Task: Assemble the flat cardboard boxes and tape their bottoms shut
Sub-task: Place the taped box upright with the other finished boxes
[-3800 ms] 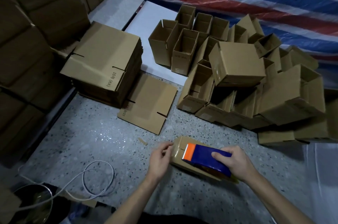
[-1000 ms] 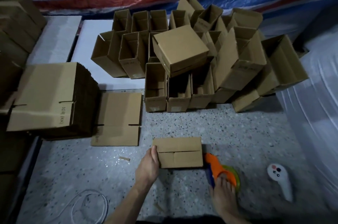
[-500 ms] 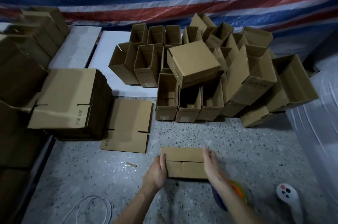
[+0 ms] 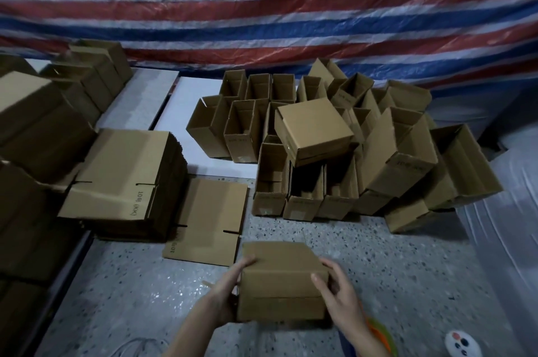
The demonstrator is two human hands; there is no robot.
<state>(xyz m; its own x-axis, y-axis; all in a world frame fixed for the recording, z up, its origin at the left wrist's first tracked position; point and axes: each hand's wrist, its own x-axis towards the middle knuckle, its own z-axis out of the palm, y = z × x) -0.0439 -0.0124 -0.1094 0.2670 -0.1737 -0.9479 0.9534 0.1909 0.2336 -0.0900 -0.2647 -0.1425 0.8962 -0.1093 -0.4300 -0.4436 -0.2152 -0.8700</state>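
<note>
Low centre, head view: one closed cardboard box (image 4: 282, 278), plain top face up, over the speckled floor (image 4: 407, 269).
Left hand (image 4: 230, 283): grip on the box's left end, fingers curled over its top edge.
Right hand (image 4: 339, 295): grip on the right end, thumb on the top face, fingers wrapped round the corner.
Left of the box: one flat box blank (image 4: 209, 219) lying on the floor, just beside a tall stack of flat blanks (image 4: 122, 179).
Beyond, centre to right: heap of assembled boxes (image 4: 314, 135), most standing open-topped in rows, several tipped on top.
Far left: larger brown cartons (image 4: 37, 123), stacked.
Behind all: red, white and blue striped tarp (image 4: 262, 7).
Bottom right: white remote-like object (image 4: 463, 345); orange and green item (image 4: 381, 330), mostly hidden under the right forearm, probably a tape dispenser.
</note>
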